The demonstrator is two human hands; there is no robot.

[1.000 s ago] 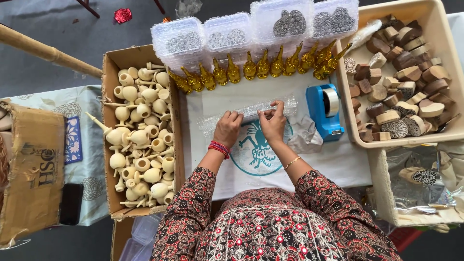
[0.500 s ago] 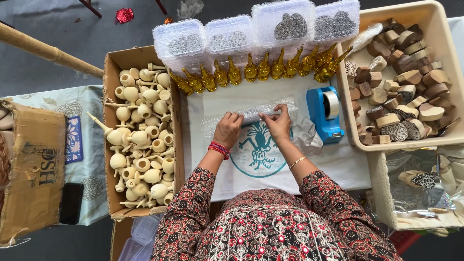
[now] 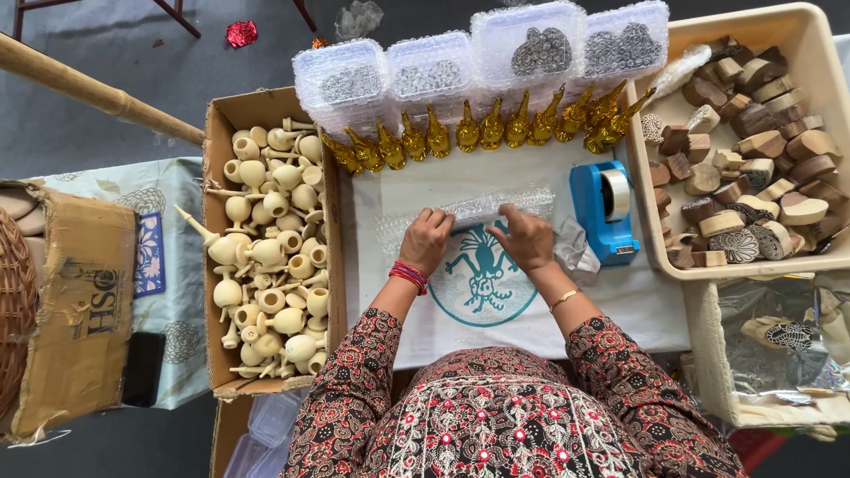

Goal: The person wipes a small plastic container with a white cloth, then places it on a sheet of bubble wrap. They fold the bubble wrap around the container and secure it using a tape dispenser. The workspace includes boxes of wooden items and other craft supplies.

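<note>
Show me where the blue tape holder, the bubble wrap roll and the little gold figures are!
blue tape holder [image 3: 601,215]: head view, on its blue body.
bubble wrap roll [image 3: 478,209]: head view, middle of the roll between the hands.
gold figures [image 3: 467,133]: head view, one figure mid-row.

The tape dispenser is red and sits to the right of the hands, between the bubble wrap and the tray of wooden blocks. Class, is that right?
Not quite. The head view shows the tape dispenser is blue, not red. The rest holds: it sits right of both hands, left hand and right hand, between the bubble wrap and the tray of wooden blocks.
</note>
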